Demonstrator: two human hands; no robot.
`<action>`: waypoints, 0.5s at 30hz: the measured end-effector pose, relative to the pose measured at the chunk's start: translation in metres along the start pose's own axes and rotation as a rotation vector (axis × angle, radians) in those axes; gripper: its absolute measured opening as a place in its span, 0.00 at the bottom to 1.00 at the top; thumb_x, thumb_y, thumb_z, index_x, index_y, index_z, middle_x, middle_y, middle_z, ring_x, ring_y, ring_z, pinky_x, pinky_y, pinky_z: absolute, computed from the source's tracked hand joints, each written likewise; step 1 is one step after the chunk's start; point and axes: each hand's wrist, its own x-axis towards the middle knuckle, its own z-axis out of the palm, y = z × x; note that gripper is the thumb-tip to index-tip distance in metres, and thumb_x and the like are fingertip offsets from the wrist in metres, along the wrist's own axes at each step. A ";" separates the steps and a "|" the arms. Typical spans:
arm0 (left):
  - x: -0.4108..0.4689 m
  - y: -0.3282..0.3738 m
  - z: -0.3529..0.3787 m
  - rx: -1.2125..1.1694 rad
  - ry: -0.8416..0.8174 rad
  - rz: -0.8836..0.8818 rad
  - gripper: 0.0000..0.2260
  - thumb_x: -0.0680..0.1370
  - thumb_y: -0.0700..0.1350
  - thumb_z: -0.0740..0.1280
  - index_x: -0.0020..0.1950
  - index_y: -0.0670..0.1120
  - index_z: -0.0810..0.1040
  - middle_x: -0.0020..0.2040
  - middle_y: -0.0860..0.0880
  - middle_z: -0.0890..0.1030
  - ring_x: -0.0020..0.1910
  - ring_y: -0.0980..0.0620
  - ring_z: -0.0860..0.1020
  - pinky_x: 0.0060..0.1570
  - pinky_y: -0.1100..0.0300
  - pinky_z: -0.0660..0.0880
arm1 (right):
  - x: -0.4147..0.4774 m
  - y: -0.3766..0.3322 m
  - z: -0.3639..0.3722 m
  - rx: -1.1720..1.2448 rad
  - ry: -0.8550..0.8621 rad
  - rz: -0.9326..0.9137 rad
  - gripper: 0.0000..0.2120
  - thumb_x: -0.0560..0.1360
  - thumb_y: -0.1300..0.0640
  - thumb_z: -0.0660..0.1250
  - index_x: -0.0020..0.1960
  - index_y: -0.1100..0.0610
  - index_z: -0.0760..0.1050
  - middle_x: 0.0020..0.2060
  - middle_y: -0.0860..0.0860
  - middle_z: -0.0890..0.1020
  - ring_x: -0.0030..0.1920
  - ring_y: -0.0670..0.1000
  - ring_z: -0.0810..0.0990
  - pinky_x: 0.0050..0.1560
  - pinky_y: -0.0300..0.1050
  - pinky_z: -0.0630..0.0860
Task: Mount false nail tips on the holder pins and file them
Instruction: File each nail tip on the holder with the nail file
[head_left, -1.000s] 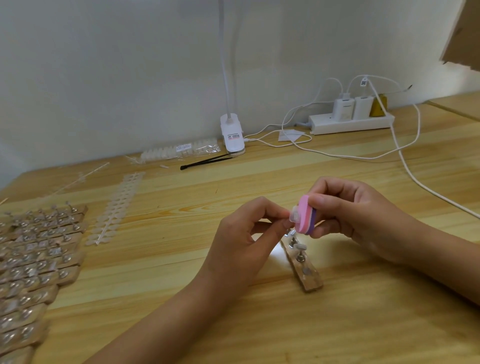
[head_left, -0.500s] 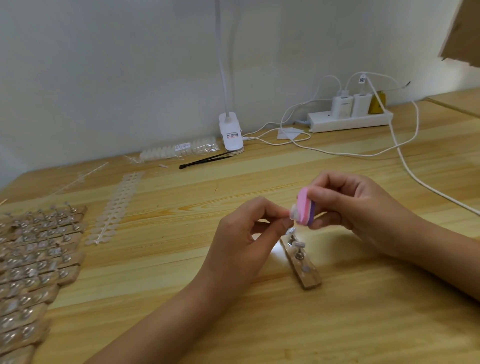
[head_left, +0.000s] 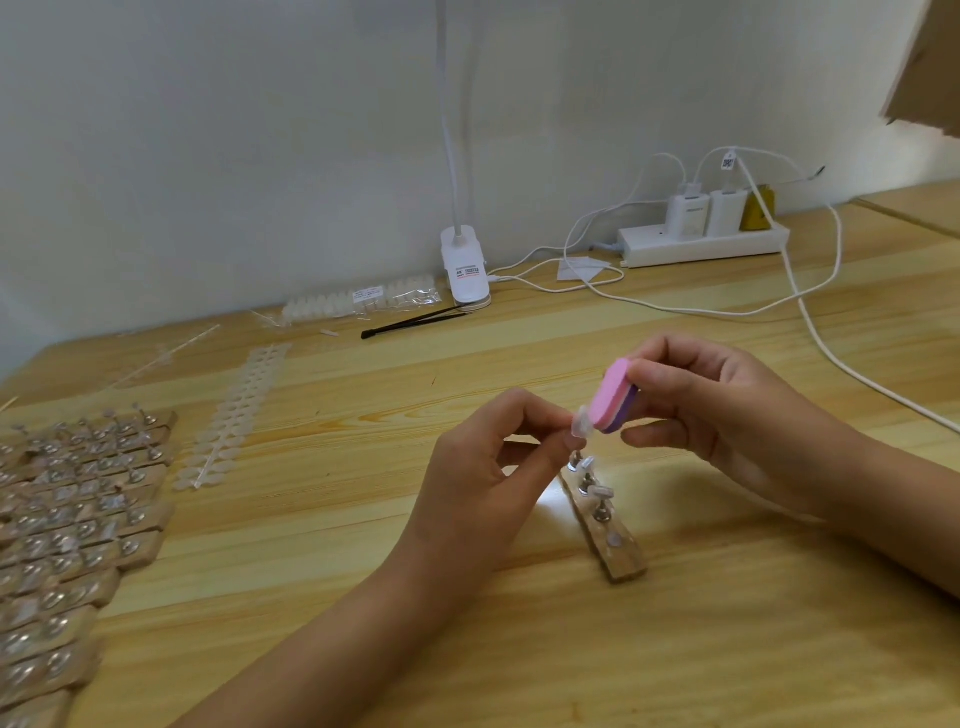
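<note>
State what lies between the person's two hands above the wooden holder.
Head view: a clear nail tip pinched by the left hand meets the pink-purple file gripped by the right hand; nothing else.

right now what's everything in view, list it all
pin holder: one, wooden, table centre
nail tip: one, clear, above the pin holder
nail file block: one, pink and purple, at the nail tip
spare pin holders: many, wooden, far left
nail tip strips: a few, translucent, left of centre
clip lamp: one, white, back edge
tweezers: one, black, by the clip lamp
power strip: one, white, back right
table: one, light wood
left hand: pinches the nail tip
right hand: holds the nail file block
</note>
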 end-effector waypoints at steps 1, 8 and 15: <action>0.001 0.000 0.000 -0.008 -0.001 -0.010 0.04 0.78 0.40 0.70 0.47 0.50 0.80 0.44 0.52 0.84 0.47 0.54 0.82 0.46 0.59 0.80 | 0.000 -0.001 0.000 0.032 -0.010 0.017 0.12 0.66 0.45 0.78 0.42 0.51 0.82 0.43 0.55 0.86 0.44 0.50 0.86 0.40 0.37 0.81; 0.006 -0.003 -0.005 -0.116 0.063 -0.096 0.06 0.76 0.44 0.71 0.51 0.52 0.83 0.47 0.51 0.84 0.48 0.57 0.82 0.48 0.64 0.78 | 0.001 0.002 0.000 0.025 -0.023 0.115 0.11 0.69 0.48 0.77 0.48 0.51 0.83 0.41 0.56 0.85 0.41 0.52 0.86 0.38 0.37 0.81; 0.003 -0.004 -0.002 -0.063 0.023 -0.045 0.05 0.76 0.42 0.71 0.46 0.53 0.81 0.45 0.54 0.83 0.49 0.53 0.82 0.51 0.55 0.80 | 0.001 0.009 0.001 -0.015 0.021 0.062 0.07 0.68 0.49 0.74 0.43 0.51 0.83 0.41 0.57 0.86 0.41 0.51 0.86 0.38 0.36 0.80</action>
